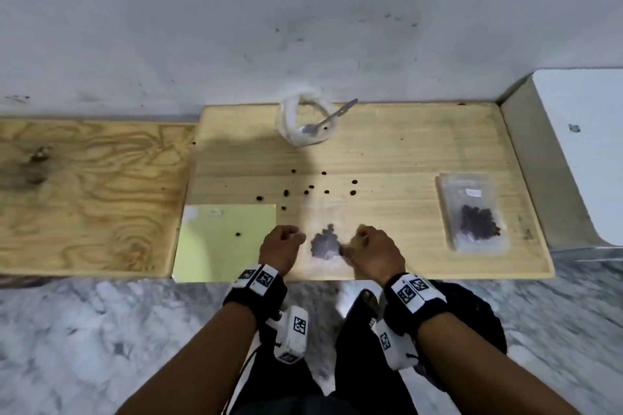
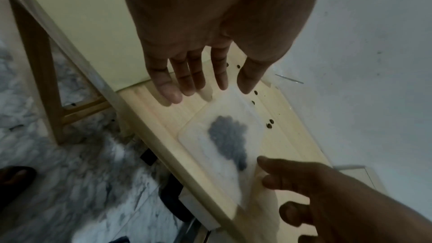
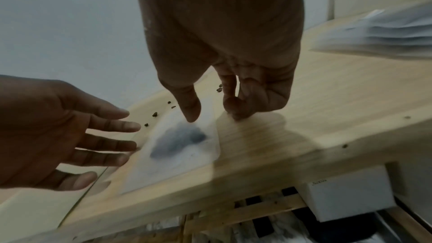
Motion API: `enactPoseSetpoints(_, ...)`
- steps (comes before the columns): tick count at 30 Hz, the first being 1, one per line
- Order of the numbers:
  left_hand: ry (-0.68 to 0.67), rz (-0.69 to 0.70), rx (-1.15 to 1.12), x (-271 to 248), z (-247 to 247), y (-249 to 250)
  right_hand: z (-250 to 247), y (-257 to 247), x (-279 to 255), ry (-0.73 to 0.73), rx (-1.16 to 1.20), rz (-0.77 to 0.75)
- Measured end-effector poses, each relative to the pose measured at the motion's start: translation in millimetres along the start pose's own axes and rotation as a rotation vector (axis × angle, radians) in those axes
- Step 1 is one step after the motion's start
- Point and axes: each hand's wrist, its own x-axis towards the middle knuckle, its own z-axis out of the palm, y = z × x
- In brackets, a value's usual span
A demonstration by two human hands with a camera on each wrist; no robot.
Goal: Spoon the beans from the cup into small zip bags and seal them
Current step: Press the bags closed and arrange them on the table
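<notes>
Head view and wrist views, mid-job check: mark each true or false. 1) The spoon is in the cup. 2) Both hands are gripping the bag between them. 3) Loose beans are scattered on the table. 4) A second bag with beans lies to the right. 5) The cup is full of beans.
1) The spoon is in the cup: true.
2) False. The left hand and right hand are open above the table; the bag between them lies flat, ungripped.
3) Loose beans are scattered on the table: true.
4) A second bag with beans lies to the right: true.
5) False. The cup looks nearly empty.
</notes>
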Motion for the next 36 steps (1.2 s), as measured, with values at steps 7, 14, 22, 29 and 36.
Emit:
enactPoseSetpoints(7, -0.177, 0.015, 0.009, -1, -2, -2, 18, -12, 3, 0.085, 0.083, 0.139)
enactPoseSetpoints(14, -0.206, -0.019, -0.096, -1, -4, 0, 38, -16, 6, 0.121, 0.257, 0.198)
enactPoseSetpoints(22, -0.075, 0.186, -0.232, -17, -35, 20, 36, -51, -5, 0.093, 0.483, 0.017)
enactPoseSetpoints(29, 0.074, 0.262, -0.446, -4, -119, 22, 55, -132, -3, -0.091, 0.445, -0.226)
enactPoseSetpoints(36, 0.248, 0.191, -0.597, 28, -213, 7, 114, -188, 17, -0.087, 0.214, -0.308)
